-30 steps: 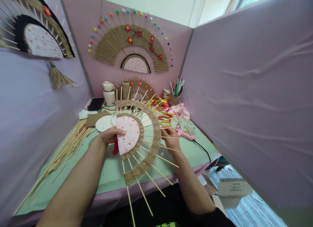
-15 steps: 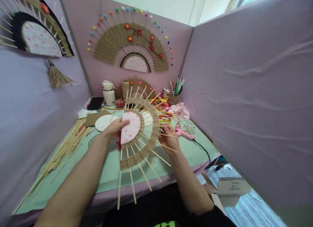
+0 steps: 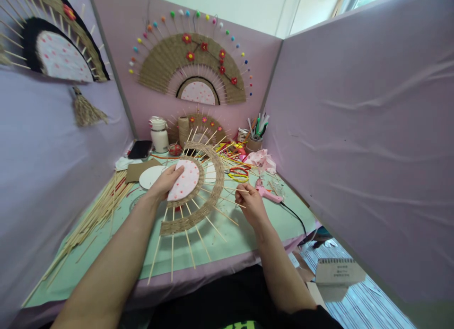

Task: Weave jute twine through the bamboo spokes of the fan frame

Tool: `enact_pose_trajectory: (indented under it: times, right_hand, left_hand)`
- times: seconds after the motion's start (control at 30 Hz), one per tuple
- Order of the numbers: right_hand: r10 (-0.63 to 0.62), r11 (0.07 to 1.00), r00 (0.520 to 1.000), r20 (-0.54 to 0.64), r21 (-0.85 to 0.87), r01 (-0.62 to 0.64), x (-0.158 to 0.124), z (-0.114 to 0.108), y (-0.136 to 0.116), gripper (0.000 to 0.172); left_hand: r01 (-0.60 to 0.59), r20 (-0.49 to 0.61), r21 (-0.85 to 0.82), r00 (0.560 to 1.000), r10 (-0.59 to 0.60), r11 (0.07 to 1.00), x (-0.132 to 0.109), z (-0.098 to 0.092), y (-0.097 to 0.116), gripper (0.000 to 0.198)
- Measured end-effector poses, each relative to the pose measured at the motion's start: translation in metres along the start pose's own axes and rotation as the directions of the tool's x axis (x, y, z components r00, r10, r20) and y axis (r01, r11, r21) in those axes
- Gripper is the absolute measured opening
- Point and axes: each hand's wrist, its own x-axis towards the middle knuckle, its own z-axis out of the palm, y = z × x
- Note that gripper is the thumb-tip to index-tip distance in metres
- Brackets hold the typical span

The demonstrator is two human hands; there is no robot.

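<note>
A half-round woven fan (image 3: 217, 177) is held up over the table, its thin wooden sticks spreading out beyond a twine band. My left hand (image 3: 166, 182) grips it at the straight edge, thumb on the white centre with pink dots (image 3: 186, 178) and the other fingers hidden behind. By the stick tips on the right, my right hand (image 3: 251, 203) is closed in a pinch. What lies between its fingertips, perhaps a stick end or a strand of twine, is too small to make out.
Red-and-yellow-handled pliers (image 3: 239, 174) and a pink glue gun (image 3: 268, 194) lie on the right. Loose sticks (image 3: 95, 211) cover the left side. At the back stand a white bottle (image 3: 159, 135), a twine spool (image 3: 183, 130) and a tool cup (image 3: 254, 143). Finished fans (image 3: 156, 64) hang on the partitions.
The fan has tilted and shifted slightly left with my left hand. My right hand has moved from the woven band out to the stick tips, fingers drawn into a pinch.
</note>
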Motion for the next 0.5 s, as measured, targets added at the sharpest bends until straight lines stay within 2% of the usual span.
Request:
enact_pose_trajectory:
  times: [0.27, 0.5]
  right_hand:
    - [0.092, 0.994, 0.996, 0.000, 0.058, -0.092, 0.002, -0.017, -0.010, 0.035]
    - [0.053, 0.998, 0.998, 0.027, 0.044, -0.054, 0.000, -0.018, -0.014, 0.034]
  left_hand:
    - [0.008, -0.068, 0.011, 0.998, -0.008, 1.000, 0.006, -0.011, -0.002, 0.017]
    - [0.033, -0.084, 0.061, 0.996, -0.028, 0.998, 0.010, -0.019, -0.003, 0.014]
